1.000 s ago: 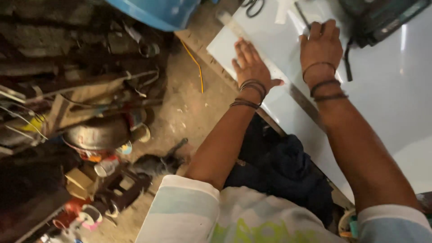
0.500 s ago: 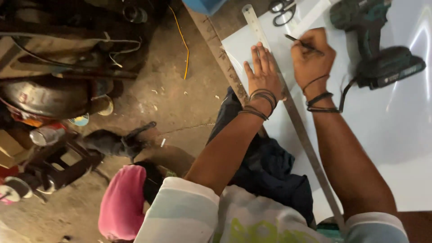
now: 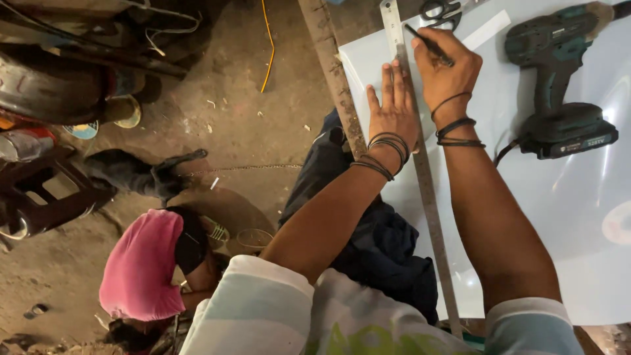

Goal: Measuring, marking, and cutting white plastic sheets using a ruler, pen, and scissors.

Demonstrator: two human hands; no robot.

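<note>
A long, flat metal ruler [image 3: 420, 164] lies on a smooth, glossy white sheet [image 3: 565, 223] on the tabletop. The left hand [image 3: 393, 112] presses it flat, fingers straight and a little apart. The right hand [image 3: 447, 69] has its fingers closed around a thin dark pencil [image 3: 428, 45], its tip just beside the ruler's edge. A dark green cordless drill [image 3: 559, 85] rests on the sheet, near black scissors [image 3: 442, 9].
</note>
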